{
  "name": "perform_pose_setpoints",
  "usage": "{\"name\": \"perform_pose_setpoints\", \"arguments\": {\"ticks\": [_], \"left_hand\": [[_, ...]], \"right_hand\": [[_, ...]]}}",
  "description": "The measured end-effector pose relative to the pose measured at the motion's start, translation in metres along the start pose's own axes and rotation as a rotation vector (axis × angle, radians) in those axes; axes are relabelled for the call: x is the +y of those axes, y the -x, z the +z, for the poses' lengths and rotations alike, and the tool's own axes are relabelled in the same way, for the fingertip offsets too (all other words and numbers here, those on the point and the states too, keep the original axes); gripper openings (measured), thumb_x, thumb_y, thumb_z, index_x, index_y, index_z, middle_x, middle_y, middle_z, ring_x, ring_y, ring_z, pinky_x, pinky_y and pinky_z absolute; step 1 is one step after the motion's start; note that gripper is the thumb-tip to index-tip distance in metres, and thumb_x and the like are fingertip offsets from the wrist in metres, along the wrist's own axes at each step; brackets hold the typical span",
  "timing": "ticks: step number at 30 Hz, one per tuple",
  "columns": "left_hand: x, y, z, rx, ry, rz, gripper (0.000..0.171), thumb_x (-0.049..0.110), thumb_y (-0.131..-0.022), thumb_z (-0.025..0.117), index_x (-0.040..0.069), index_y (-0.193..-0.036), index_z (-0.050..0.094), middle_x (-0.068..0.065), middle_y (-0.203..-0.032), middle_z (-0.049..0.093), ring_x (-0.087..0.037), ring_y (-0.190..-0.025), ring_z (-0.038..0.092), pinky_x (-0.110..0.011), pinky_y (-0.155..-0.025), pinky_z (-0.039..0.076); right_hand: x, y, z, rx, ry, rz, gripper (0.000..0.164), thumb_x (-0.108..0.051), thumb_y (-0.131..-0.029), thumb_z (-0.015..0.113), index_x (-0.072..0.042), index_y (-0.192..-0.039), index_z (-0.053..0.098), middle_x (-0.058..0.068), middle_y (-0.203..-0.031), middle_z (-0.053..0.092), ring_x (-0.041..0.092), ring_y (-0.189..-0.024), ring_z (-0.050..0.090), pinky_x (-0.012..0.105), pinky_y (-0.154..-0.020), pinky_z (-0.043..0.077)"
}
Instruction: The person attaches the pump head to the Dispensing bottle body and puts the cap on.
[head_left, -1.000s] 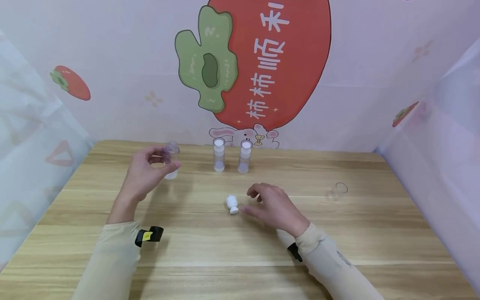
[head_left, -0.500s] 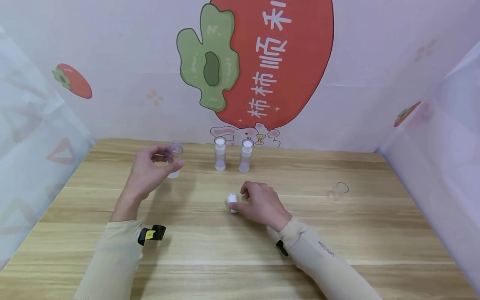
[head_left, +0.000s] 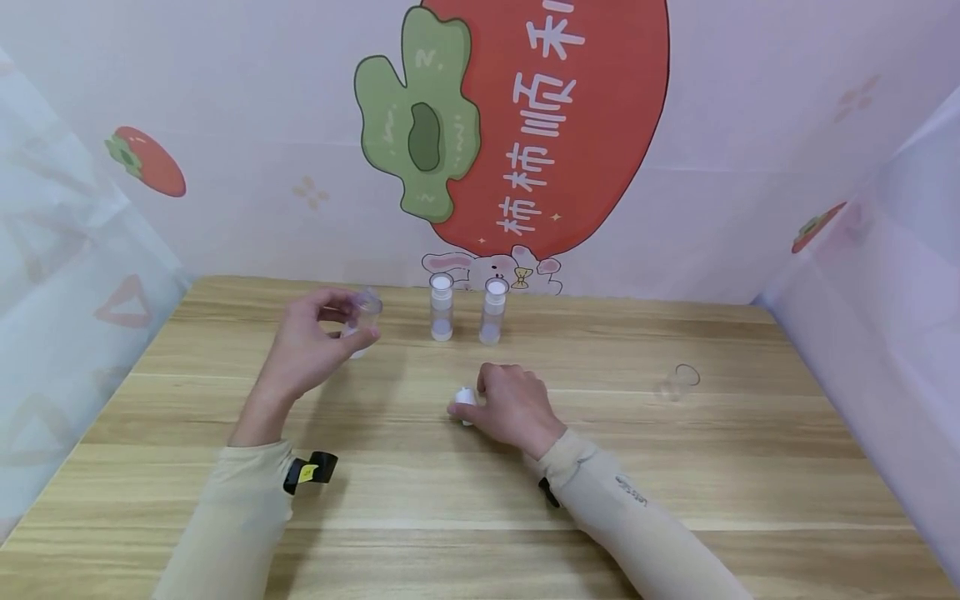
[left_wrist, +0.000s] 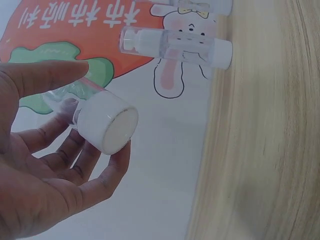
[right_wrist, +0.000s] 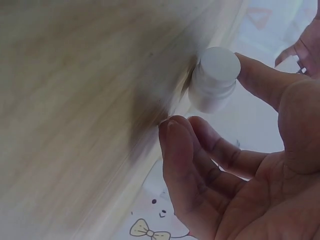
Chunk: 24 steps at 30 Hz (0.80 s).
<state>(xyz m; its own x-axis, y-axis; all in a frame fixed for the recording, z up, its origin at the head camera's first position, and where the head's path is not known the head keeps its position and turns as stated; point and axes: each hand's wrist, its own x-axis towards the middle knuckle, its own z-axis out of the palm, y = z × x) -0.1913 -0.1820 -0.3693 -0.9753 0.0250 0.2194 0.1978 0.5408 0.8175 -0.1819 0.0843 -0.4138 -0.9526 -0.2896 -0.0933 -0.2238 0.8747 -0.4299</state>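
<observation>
My left hand (head_left: 311,342) grips a clear bottle (head_left: 367,307) with a white base (left_wrist: 107,122), thumb on one side and fingers on the other; the bottle leans over. My right hand (head_left: 513,408) is low over the table at a small white pump head (head_left: 466,396), which lies on its side. In the right wrist view the thumb tip meets the edge of the white pump head (right_wrist: 215,75). The curved fingers (right_wrist: 177,145) are a little apart from it there. The thumb hides part of the pump head in the head view.
Two clear bottles with white tops, one on the left (head_left: 442,312) and one on the right (head_left: 492,317), stand upright at the back of the wooden table (head_left: 420,508). A clear cap (head_left: 675,385) lies to the right. A printed cloth (head_left: 247,225) hangs behind.
My right hand has moved left to the white pump head, its thumb now across it. My left hand has shifted slightly right with the bottle, which has tilted from upright.
</observation>
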Motion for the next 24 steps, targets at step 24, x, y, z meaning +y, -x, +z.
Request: {"name": "perform_pose_setpoints", "arguments": {"ticks": [24], "left_hand": [[0.015,0.004,0.010,-0.029,0.013,0.087,0.041,0.007,-0.083,0.081,-0.004,-0.119,0.064,-0.019,-0.108,0.062,-0.028,-0.097,0.057,-0.046,-0.084,0.055]], "right_hand": [[0.007,0.008,-0.006,0.014,-0.009,-0.096,0.027,-0.036,-0.087,0.080,-0.013,-0.090,0.067,-0.004,-0.079,0.060,0.016,-0.072,0.055,0.032,-0.066,0.045]]}}
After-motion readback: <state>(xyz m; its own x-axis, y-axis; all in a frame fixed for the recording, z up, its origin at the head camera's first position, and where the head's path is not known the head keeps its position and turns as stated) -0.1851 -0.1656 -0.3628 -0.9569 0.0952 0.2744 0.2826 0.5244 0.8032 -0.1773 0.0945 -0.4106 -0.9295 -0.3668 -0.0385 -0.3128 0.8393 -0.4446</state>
